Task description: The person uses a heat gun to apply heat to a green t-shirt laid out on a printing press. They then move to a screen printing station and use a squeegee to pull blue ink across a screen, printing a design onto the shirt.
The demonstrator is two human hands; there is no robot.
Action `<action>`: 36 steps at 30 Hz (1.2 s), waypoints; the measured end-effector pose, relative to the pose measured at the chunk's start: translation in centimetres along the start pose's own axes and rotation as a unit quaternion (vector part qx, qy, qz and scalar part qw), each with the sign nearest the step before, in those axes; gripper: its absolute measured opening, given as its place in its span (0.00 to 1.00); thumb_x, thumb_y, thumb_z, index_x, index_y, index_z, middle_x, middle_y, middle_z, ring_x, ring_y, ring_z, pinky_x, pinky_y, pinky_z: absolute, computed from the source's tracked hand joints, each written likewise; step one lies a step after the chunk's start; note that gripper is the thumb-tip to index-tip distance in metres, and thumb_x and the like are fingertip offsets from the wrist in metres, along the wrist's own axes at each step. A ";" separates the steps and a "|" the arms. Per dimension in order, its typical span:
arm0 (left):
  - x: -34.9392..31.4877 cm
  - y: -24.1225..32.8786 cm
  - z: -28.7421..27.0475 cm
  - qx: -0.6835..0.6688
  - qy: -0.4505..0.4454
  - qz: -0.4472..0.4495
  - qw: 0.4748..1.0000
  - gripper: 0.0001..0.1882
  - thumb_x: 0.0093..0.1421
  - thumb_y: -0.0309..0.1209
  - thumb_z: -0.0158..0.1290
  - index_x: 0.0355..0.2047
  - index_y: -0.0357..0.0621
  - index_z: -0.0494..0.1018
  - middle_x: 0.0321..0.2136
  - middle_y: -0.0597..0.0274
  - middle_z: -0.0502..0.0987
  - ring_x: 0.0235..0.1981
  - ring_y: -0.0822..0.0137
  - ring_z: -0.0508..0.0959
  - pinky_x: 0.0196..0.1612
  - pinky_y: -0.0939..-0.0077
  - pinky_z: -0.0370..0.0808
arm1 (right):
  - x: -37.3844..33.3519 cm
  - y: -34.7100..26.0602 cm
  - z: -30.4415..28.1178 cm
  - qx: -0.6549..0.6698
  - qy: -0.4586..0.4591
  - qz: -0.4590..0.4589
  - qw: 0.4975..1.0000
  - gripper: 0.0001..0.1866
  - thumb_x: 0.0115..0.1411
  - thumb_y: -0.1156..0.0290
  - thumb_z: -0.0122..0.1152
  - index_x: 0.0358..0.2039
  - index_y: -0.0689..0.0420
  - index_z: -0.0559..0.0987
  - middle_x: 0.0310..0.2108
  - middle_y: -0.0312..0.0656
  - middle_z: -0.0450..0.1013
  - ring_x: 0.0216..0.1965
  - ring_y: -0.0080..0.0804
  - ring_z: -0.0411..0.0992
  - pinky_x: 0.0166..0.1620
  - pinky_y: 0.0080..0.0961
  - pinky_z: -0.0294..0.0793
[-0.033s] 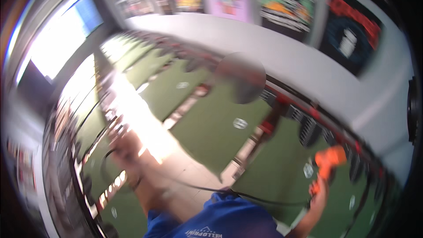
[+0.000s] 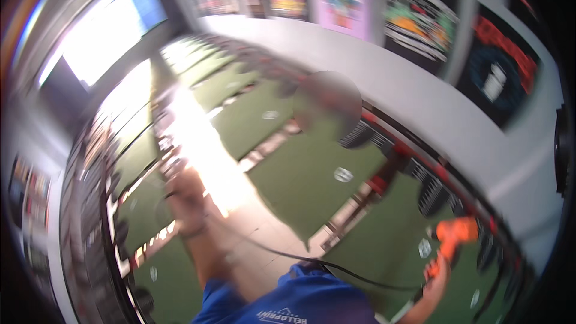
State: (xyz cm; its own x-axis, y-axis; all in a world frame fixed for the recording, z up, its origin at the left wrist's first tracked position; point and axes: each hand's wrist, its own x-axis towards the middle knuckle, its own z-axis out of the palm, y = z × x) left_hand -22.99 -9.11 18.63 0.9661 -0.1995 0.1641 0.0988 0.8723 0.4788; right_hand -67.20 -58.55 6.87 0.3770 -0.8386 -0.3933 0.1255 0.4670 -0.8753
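The right hand point(image 2: 439, 273) wraps an orange pistol-shaped tool point(image 2: 458, 230), apparently steadying it, its top jutting beyond the grip; leftward, a black cord point(image 2: 355, 275) runs toward the blurred left hand point(image 2: 187, 197), hold unclear. Any shift likely needs cord slack.

Site looked like a printing workshop: rows of green panels point(image 2: 309, 180) flanked a tiled aisle point(image 2: 273, 234), graphic posters point(image 2: 420, 15) lined the wall point(image 2: 384, 69), orange pistol-grip tool point(image 2: 459, 230) at right.

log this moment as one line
right hand: holds orange tool | left hand: blurred, grip unclear | green surfaces: both sides of aisle
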 end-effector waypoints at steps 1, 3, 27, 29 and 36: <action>0.0 -1.1 -1.0 -0.036 0.032 0.033 0.998 0.14 0.65 0.27 0.44 0.50 0.35 0.68 0.18 0.72 0.59 0.18 0.80 0.60 0.20 0.86 0.63 | 0.2 -0.4 0.5 -0.004 0.014 -0.009 1.000 0.23 0.62 0.55 0.59 0.52 0.54 0.74 0.26 0.29 0.64 0.23 0.16 0.62 0.23 0.13 0.61; 0.8 -1.5 -3.9 0.042 0.076 0.047 0.995 0.08 0.65 0.28 0.45 0.41 0.40 0.69 0.15 0.73 0.58 0.15 0.77 0.59 0.18 0.85 0.61 | -2.0 -4.7 7.6 -0.027 0.067 -0.002 0.997 0.13 0.55 0.60 0.67 0.20 0.46 0.72 0.16 0.26 0.67 0.15 0.15 0.63 0.17 0.14 0.57; -18.2 15.8 8.6 0.175 -0.261 0.424 0.849 0.14 0.72 0.42 0.37 0.41 0.47 0.67 0.15 0.72 0.61 0.13 0.77 0.62 0.19 0.83 0.61 | -1.2 -2.7 23.6 -0.168 -0.130 -0.109 0.971 0.20 0.62 0.58 0.57 0.47 0.59 0.73 0.26 0.35 0.68 0.26 0.22 0.66 0.29 0.17 0.65; -20.5 16.1 10.3 0.215 -0.367 0.462 0.778 0.13 0.71 0.41 0.38 0.39 0.48 0.68 0.15 0.72 0.63 0.14 0.76 0.63 0.21 0.82 0.62 | -1.2 -2.5 24.6 -0.155 -0.150 -0.114 0.970 0.21 0.63 0.57 0.57 0.49 0.59 0.72 0.26 0.34 0.67 0.26 0.21 0.65 0.28 0.17 0.64; -31.0 18.4 18.6 0.347 -0.516 0.589 0.515 0.11 0.69 0.37 0.40 0.33 0.50 0.70 0.17 0.71 0.67 0.17 0.74 0.68 0.28 0.79 0.66 | 1.1 -0.1 30.4 -0.055 -0.296 -0.102 0.948 0.24 0.63 0.55 0.58 0.55 0.56 0.71 0.26 0.29 0.63 0.24 0.16 0.61 0.26 0.14 0.62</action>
State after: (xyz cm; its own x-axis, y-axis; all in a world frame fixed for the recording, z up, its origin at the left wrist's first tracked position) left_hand -55.52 4.80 38.39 -0.4198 -0.1581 0.8937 -0.8672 0.3605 -0.3435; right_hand -38.88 -51.00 15.09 0.8079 -0.5891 -0.0141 0.1676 0.2526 -0.9529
